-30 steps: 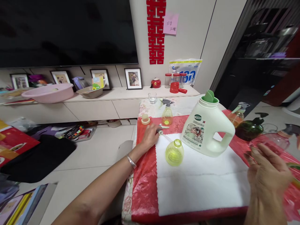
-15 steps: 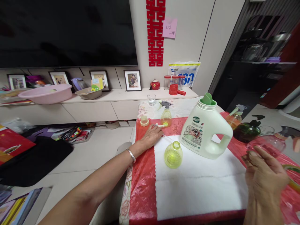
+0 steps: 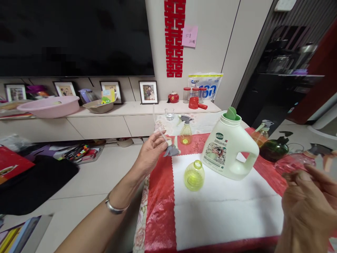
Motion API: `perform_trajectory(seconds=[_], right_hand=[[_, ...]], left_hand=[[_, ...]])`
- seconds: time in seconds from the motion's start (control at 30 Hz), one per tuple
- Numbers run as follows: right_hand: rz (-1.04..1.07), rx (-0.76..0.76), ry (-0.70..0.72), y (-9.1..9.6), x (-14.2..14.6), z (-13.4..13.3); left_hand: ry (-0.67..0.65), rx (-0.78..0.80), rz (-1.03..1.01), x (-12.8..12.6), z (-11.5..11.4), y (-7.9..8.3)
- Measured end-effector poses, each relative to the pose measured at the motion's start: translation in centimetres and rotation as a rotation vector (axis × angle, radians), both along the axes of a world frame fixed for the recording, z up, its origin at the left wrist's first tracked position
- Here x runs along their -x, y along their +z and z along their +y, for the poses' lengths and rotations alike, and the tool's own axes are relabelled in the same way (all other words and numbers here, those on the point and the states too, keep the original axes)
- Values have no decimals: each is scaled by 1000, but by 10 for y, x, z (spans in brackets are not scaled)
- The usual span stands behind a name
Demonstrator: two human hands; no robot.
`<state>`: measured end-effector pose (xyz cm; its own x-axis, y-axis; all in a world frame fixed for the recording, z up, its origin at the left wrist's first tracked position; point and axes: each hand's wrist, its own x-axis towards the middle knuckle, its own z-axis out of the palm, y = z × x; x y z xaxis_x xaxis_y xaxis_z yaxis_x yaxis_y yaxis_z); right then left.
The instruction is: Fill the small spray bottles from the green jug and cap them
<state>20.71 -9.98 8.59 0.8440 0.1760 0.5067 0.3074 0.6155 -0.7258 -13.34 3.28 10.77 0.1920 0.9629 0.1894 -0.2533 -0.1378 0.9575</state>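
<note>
My left hand [image 3: 152, 149], over the left edge of the table, pinches a grey trigger spray head [image 3: 172, 149] turned on its side; its thin clear tube [image 3: 159, 129] points up past my fingers. Just right of it, an open yellow-green bottle [image 3: 194, 177] stands upright on a white cloth [image 3: 223, 218]. Another yellow bottle [image 3: 186, 134] with a spray top is behind. A pale green jug [image 3: 228, 146] has a green scoop-like piece [image 3: 231, 114] in its mouth. My right hand [image 3: 308, 200] is closed at the right; whatever its fingers hold, if anything, is hidden.
Right of the jug stand an orange spray bottle [image 3: 262, 130], a dark green pump bottle [image 3: 275, 146] and a pink spray bottle [image 3: 296, 161] lying tilted. A glass [image 3: 169, 113] is at the table's back. Red plastic sheeting [image 3: 159, 218] covers the table under the cloth.
My left hand has lifted the spray head off the table and drawn it back left, turning it with the tube up. My right hand has shifted slightly to the right, still closed.
</note>
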Motion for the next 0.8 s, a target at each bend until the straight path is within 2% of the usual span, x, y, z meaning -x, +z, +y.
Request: perform_trajectory(seconds=[0.07, 0.13, 0.2, 0.23, 0.3, 0.37, 0.57, 0.7, 0.8], right_hand=[[-114, 54, 80, 16, 27, -14], [-289, 206, 158, 27, 53, -28], [-648, 346, 373, 34, 72, -40], [-807, 399, 423, 36, 79, -44], [-1069, 450, 448, 40, 87, -47], [-1225, 451, 388, 43, 92, -46], [-1305, 396, 232, 44, 106, -49], [-1203, 356, 207, 46, 112, -55], [-1122, 378, 211, 45, 100, -61]], left_hand=[[-101, 164, -160, -7, -20, 11], [-165, 288, -271, -14, -38, 16], [-213, 381, -329, -21, -54, 17], [-229, 417, -344, -25, -61, 17], [-263, 463, -367, -31, -74, 17], [-310, 498, -388, -36, -85, 19], [-370, 547, -370, -46, -108, 25], [-403, 560, -401, -53, -116, 30], [-459, 512, -356, -55, -117, 32]])
